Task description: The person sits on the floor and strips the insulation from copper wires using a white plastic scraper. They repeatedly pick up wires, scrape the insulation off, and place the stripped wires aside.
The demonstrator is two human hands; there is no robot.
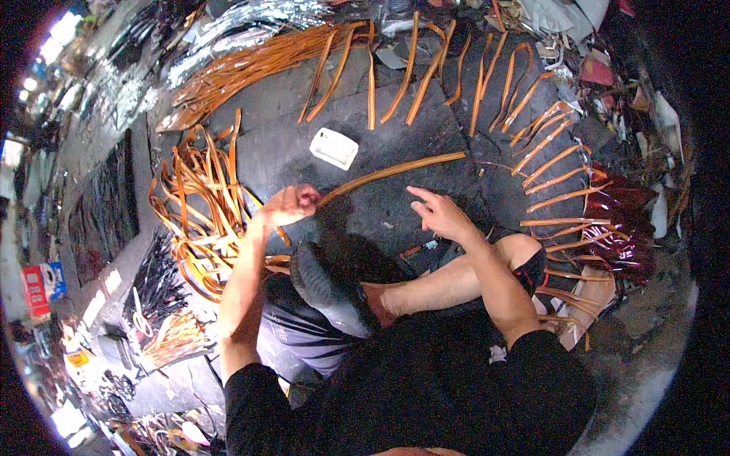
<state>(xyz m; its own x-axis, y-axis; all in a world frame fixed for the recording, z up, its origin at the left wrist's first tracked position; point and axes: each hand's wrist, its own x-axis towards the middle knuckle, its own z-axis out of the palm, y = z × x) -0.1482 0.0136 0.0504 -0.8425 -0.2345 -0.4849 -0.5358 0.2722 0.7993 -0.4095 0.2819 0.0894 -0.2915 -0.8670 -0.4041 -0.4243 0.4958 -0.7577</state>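
Note:
My left hand [295,204] is closed around the near end of a long tan-orange strip [395,168], which looks like leather or a similar flat material. The strip curves away to the right over the dark mat. My right hand [442,214] is empty, with the index finger stretched out and the other fingers partly bent. It hovers apart from the strip, below its far half. Beyond my left hand lies a small white rectangular tray [334,148]. A tangled heap of looped strips [199,199] sits to the left, beside my left forearm.
Folded strips [372,83] are set out in an arc along the far and right sides of the dark mat [277,137]. A thick bundle of straight strips [251,72] lies at the far left. Dark red material [620,220] is at the right. My shoe [323,285] rests close in front.

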